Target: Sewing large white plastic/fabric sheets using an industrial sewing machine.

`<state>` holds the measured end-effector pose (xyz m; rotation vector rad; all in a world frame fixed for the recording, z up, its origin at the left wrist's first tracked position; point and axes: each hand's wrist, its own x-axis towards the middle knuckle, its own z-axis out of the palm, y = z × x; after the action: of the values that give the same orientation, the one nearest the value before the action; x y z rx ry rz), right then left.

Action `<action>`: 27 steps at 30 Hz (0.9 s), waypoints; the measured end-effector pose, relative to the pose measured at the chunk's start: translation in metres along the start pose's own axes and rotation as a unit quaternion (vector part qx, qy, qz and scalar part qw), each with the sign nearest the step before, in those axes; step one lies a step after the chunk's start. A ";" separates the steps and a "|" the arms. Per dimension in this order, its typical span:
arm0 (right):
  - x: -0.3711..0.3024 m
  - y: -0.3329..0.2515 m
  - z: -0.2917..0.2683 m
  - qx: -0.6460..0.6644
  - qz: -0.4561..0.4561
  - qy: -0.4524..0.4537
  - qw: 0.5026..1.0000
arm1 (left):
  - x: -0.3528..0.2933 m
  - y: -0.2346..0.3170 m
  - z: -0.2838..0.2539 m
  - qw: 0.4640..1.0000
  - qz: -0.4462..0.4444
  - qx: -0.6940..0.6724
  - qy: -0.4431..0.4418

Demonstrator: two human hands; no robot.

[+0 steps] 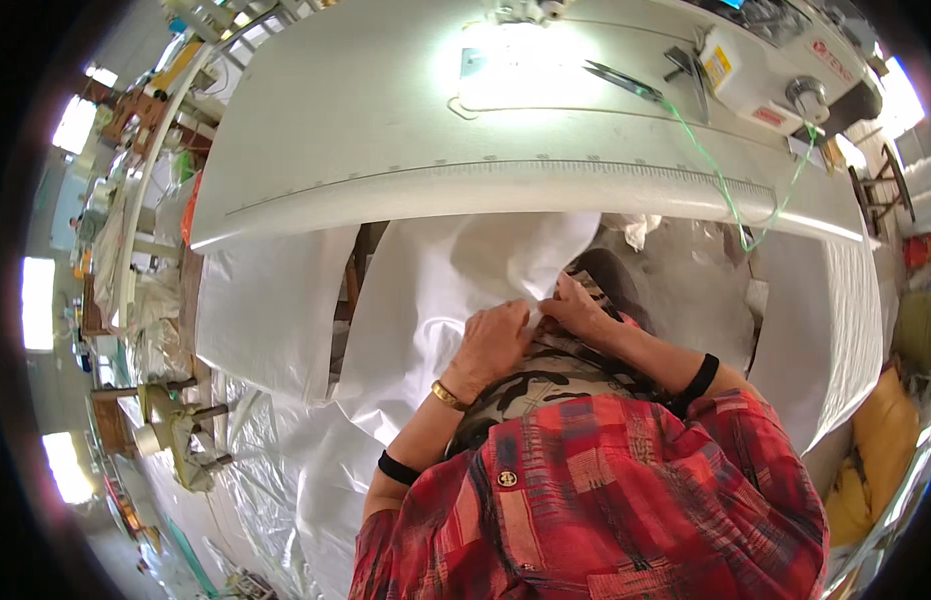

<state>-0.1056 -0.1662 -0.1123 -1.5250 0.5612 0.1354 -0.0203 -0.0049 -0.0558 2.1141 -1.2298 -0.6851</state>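
Note:
A large piece of white, smooth fabric (425,300) hangs down from under the sewing table's front edge across my lap. My left hand (493,345) has its fingers closed on the edge of this fabric. Close beside it, my right hand (577,308) pinches the same edge, the fingertips of both hands nearly meeting. Folds gather in the fabric around my fingers. The exact spot under the fingertips is hidden.
Ahead stands a sewing table (335,130) with a printed ruler along its front. A lit sewing machine (765,75) sits on it. Thread snips (625,80) on a green cord (700,150) lie there. Plastic sheeting (275,460) spreads at the left; a yellow cushion (875,450) is at the right.

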 end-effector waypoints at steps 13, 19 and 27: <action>0.008 0.039 -0.011 0.193 -0.058 -0.102 0.974 | 0.011 -0.036 0.009 0.924 -0.182 -0.328 -0.068; 0.007 0.037 -0.010 0.204 -0.050 -0.116 0.971 | 0.014 -0.032 0.014 0.922 -0.193 -0.327 -0.080; 0.002 0.041 -0.016 0.269 -0.031 -0.129 0.954 | 0.016 -0.039 0.028 0.961 -0.114 -0.252 -0.024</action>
<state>-0.1253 -0.1798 -0.1498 -0.9721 0.3042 0.1184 -0.0097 -0.0105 -0.1050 1.8229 -0.7328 -1.0331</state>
